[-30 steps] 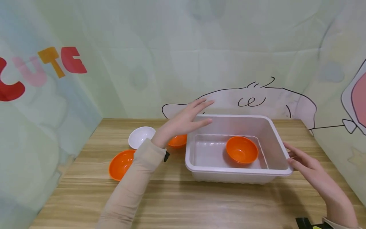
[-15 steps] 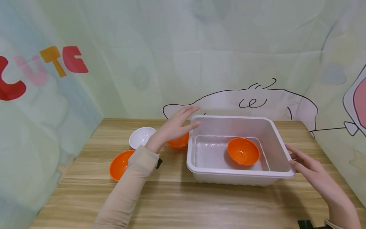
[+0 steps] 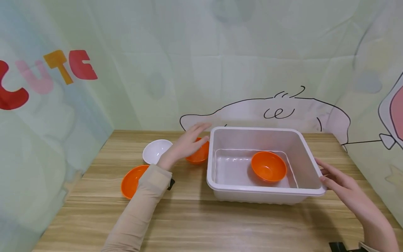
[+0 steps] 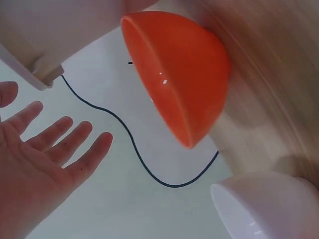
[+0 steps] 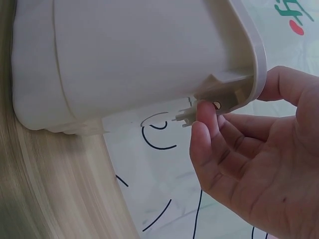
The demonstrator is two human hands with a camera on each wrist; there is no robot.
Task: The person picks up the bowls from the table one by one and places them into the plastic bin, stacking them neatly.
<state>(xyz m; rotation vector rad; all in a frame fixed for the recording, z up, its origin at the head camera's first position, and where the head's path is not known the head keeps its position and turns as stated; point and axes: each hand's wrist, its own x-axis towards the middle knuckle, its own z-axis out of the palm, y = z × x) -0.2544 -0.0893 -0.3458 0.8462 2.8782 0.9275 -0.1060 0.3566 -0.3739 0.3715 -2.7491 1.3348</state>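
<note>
A rectangular plastic bin (image 3: 267, 197) stands on the tabletop (image 3: 245, 227), opening upward, long axis running left to right; right grip (image 3: 341, 182) pinches its right rim; left grip (image 3: 186, 142), released, hovers near an orange bowl (image 3: 199, 156).

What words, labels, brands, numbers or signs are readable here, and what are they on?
"CUTE": large coloured letters on the left part of the printed backdrop.
Green marks at the top right of the right wrist view: cut off by the frame, not readable.
White tub and bowls: no readable text in view.
</note>
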